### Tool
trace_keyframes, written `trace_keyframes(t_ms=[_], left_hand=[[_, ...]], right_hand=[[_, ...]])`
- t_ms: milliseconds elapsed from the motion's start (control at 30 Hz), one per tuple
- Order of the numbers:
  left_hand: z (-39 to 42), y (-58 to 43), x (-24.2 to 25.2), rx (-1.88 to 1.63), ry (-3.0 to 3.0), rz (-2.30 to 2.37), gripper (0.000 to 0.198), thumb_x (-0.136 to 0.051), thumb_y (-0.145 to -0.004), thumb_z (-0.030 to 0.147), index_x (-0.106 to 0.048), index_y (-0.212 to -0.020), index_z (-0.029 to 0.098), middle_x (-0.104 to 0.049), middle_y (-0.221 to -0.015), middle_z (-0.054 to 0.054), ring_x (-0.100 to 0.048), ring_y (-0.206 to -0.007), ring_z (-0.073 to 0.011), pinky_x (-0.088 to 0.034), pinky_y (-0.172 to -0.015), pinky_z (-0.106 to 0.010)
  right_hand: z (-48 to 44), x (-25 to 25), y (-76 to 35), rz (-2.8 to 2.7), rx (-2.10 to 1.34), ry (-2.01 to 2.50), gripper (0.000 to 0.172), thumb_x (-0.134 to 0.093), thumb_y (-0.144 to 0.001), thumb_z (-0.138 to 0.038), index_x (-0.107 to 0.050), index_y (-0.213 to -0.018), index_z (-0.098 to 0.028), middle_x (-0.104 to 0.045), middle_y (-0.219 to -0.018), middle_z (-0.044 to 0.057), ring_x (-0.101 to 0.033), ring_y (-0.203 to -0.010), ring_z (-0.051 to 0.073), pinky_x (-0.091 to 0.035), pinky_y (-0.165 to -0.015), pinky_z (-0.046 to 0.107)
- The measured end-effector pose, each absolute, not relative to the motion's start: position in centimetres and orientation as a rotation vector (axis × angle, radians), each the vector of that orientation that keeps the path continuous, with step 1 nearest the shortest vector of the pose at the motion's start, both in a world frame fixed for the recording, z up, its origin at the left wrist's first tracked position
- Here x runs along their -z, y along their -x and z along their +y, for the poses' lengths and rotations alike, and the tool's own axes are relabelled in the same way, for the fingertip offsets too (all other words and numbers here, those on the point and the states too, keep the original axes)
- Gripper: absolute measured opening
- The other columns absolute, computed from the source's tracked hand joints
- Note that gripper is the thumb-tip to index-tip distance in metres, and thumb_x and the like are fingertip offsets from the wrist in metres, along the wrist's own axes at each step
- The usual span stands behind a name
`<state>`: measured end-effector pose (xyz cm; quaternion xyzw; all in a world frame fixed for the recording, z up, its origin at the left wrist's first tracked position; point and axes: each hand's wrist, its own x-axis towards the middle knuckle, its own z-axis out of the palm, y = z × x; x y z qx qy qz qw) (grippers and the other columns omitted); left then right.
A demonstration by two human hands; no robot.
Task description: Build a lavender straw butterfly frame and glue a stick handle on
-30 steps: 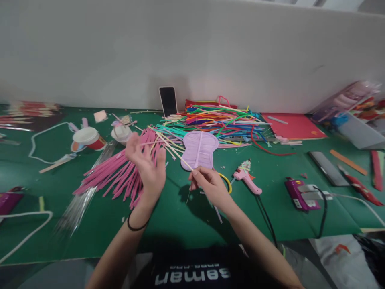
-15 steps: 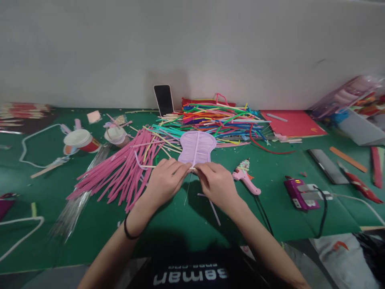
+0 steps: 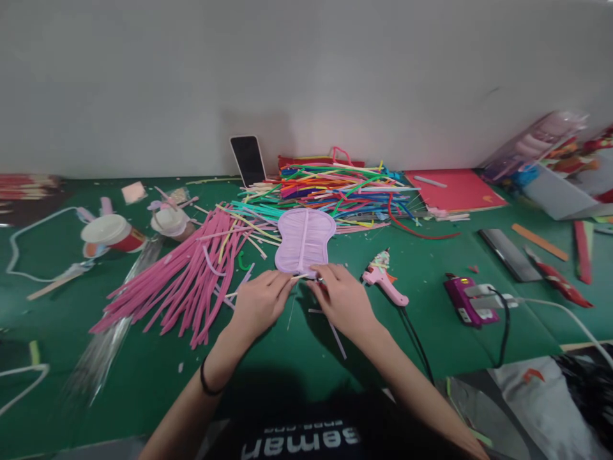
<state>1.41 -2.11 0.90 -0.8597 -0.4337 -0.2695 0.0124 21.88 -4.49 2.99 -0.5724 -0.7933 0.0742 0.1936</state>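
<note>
A lilac butterfly-shaped piece (image 3: 304,236) of pipe cleaners, with a strip down its middle, lies in front of me. At its lower end my left hand (image 3: 262,295) is closed, its fingertips pinching a short pale pipe cleaner (image 3: 301,276). My right hand (image 3: 342,295) is closed on the piece's lower right edge, thumb tucked beneath; the exact grip is partly hidden. A thin wire (image 3: 290,314) hangs below the fingers. Loose lilac pipe cleaner bits (image 3: 338,342) lie by my right hand.
Pink pipe cleaners (image 3: 177,281) fan out at left, with a paper cup (image 3: 127,236) beyond. A multicoloured pile (image 3: 330,191) and a phone (image 3: 248,161) stand at the back. Right: a pink glue gun (image 3: 387,281), a purple power adapter (image 3: 467,300) and red-handled pliers (image 3: 565,287).
The lilac piece now shows more of its lower end. My right fingers have shifted onto its lower edge, while my left hand stays at the pale pipe cleaner. The view has shifted slightly right.
</note>
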Motion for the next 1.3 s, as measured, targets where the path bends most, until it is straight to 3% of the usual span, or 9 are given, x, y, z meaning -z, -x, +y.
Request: trace_keyframes(t_ms=[167,467,667,767,967,1033,1167,1233,1300], left_hand=[[-1.9,-1.3,-0.1,0.887,2.645,-1.580,0.026,-0.048,-0.101,0.032,-0.069,-0.094,0.018,-0.075,-0.089,-0.004,-0.069,-0.082,-0.0187,-0.051,-0.073,-0.030],[-1.7,-3.0,2.3,0.605,2.873,-1.182,0.020,-0.052,-0.098,0.023,-0.070,-0.095,0.019,-0.066,-0.135,-0.010,-0.057,-0.130,-0.0282,-0.049,-0.103,-0.051],[-0.8,-1.6,3.1,0.659,2.793,-1.345,0.026,-0.045,-0.100,0.021,-0.069,-0.109,0.017,-0.071,-0.126,-0.013,-0.062,-0.125,-0.0270,-0.047,-0.103,-0.050],[-0.7,-1.5,2.6,0.758,2.806,-1.385,0.027,-0.044,-0.101,0.024,-0.069,-0.108,0.016,-0.074,-0.116,-0.012,-0.065,-0.117,-0.0249,-0.049,-0.099,-0.044],[-1.6,-2.8,-1.5,1.129,2.820,-1.534,0.022,-0.046,-0.101,0.027,-0.066,-0.099,0.018,-0.074,-0.094,-0.007,-0.066,-0.088,-0.0194,-0.050,-0.082,-0.031],[-2.1,-3.3,-3.6,1.230,2.850,-1.544,0.020,-0.047,-0.101,0.026,-0.065,-0.098,0.019,-0.072,-0.091,-0.005,-0.064,-0.085,-0.0181,-0.049,-0.080,-0.030],[-3.0,-4.0,-6.6,1.346,2.835,-1.526,0.019,-0.046,-0.101,0.024,-0.063,-0.096,0.018,-0.069,-0.087,-0.004,-0.061,-0.083,-0.0175,-0.047,-0.079,-0.031],[-3.1,-4.3,-7.1,1.364,2.818,-1.526,0.018,-0.046,-0.101,0.023,-0.062,-0.095,0.018,-0.067,-0.086,-0.004,-0.059,-0.083,-0.0172,-0.047,-0.077,-0.031],[-3.1,-4.5,-7.2,1.384,2.797,-1.535,0.018,-0.046,-0.101,0.023,-0.061,-0.093,0.019,-0.066,-0.084,-0.003,-0.059,-0.082,-0.0169,-0.047,-0.076,-0.031]], right_hand=[[-6.0,-2.8,-23.1,-2.247,-0.172,2.312,0.031,-0.066,-0.091,-0.039,-0.066,-0.099,-0.010,-0.071,-0.096,0.020,-0.063,-0.100,0.037,-0.048,-0.079,0.041],[-4.7,-1.7,-22.5,-2.401,-0.218,2.112,0.015,-0.060,-0.092,-0.025,-0.065,-0.091,-0.011,-0.072,-0.079,0.019,-0.069,-0.079,0.029,-0.045,-0.061,0.032],[-7.5,-6.2,-28.3,-2.484,-0.412,1.798,0.013,-0.066,-0.080,-0.031,-0.062,-0.073,-0.020,-0.064,-0.067,0.004,-0.060,-0.065,0.020,-0.038,-0.058,0.028],[-9.3,-8.1,-31.9,-2.246,-0.784,1.746,0.010,-0.065,-0.082,-0.033,-0.066,-0.082,-0.023,-0.058,-0.063,-0.003,-0.051,-0.056,0.014,-0.036,-0.054,0.027],[-10.4,-6.8,-30.3,-1.528,-1.184,1.408,0.032,-0.078,-0.073,-0.044,-0.055,-0.082,-0.023,-0.055,-0.064,-0.004,-0.050,-0.054,0.013,-0.043,-0.052,0.026],[-9.7,-5.3,-28.0,-1.489,-1.078,1.464,0.030,-0.074,-0.078,-0.045,-0.053,-0.075,-0.022,-0.057,-0.063,-0.003,-0.053,-0.052,0.013,-0.045,-0.052,0.027],[-7.9,-2.9,-24.9,-1.536,-0.733,1.474,0.021,-0.069,-0.084,-0.041,-0.060,-0.084,-0.022,-0.068,-0.084,0.005,-0.066,-0.079,0.022,-0.053,-0.080,0.039],[-7.3,-2.2,-24.3,-1.574,-0.650,1.432,0.025,-0.070,-0.084,-0.043,-0.056,-0.080,-0.023,-0.068,-0.080,0.002,-0.067,-0.084,0.023,-0.046,-0.099,0.049],[-7.0,-1.7,-24.1,-1.619,-0.626,1.387,0.034,-0.071,-0.083,-0.048,-0.050,-0.076,-0.023,-0.064,-0.069,-0.003,-0.064,-0.072,0.019,-0.035,-0.110,0.054]])
